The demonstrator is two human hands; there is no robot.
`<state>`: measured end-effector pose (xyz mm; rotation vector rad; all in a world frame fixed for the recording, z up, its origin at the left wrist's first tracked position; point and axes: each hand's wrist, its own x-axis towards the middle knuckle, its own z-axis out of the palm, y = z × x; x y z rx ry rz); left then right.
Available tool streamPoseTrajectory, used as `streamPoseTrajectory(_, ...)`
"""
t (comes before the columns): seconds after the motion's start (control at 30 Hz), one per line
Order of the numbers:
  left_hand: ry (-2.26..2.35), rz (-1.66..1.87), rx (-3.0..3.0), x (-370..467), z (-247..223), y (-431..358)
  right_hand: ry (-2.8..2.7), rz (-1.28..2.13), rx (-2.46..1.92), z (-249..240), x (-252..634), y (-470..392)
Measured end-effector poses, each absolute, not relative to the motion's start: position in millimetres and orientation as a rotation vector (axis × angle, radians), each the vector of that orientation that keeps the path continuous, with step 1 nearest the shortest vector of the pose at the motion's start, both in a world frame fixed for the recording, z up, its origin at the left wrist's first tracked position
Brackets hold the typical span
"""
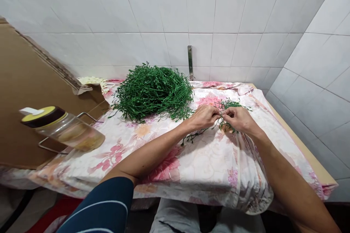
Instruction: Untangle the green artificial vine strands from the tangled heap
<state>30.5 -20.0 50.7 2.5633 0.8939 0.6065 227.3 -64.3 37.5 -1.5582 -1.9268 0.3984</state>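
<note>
My left hand point(205, 117) and my right hand point(239, 118) meet over the right half of the table, fingertips almost touching. Both are closed in a pinch on thin green artificial stems point(221, 113) with small bud-like tips. Loose ends of these stems hang below the left hand. More of the same stems point(231, 104) lie behind and under the right hand. To the left of my hands sits a large tangled heap of green artificial stems point(154, 93). The exact spot where the fingertips grip is too small to make out.
A floral cloth point(202, 167) covers the table. On the left stand a clear bottle point(82, 134) with a yellow and black lid, holding some liquid, and a large cardboard box point(35, 80). White tiled walls point(169, 3) close off the back and right. A metal bracket point(190, 62) stands against the wall.
</note>
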Motion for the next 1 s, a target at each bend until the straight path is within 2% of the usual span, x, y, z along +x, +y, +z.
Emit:
streamPoseTrajectory(0.2, 1.0, 0.658, 2.586, 38.0, 49.0, -31.2, -1.801, -0.074, -1.797, 30.4, 221.4, -63.7)
streamPoseTrajectory(0.57, 0.939, 0.833, 1.771, 36.4, 48.7, -11.6, -1.647, -0.164, -1.494, 28.7, 232.7, -56.4)
streamPoseTrajectory(0.67, 0.969, 0.842, 1.684, 37.8, 49.9, -12.1, -1.599, -0.035, -1.388, 31.6, 228.9, -59.0)
streamPoseTrajectory(0.87, 0.911, 0.858, 1.629, 37.6, 50.2, -13.6, -1.539, 0.547, -1.251, 32.5, 215.5, -62.5)
streamPoseTrajectory(1.0, 0.872, 0.838, 1.572, 37.5, 52.5, -14.9, -1.515, 0.685, -1.204, 31.5, 212.7, -61.2)
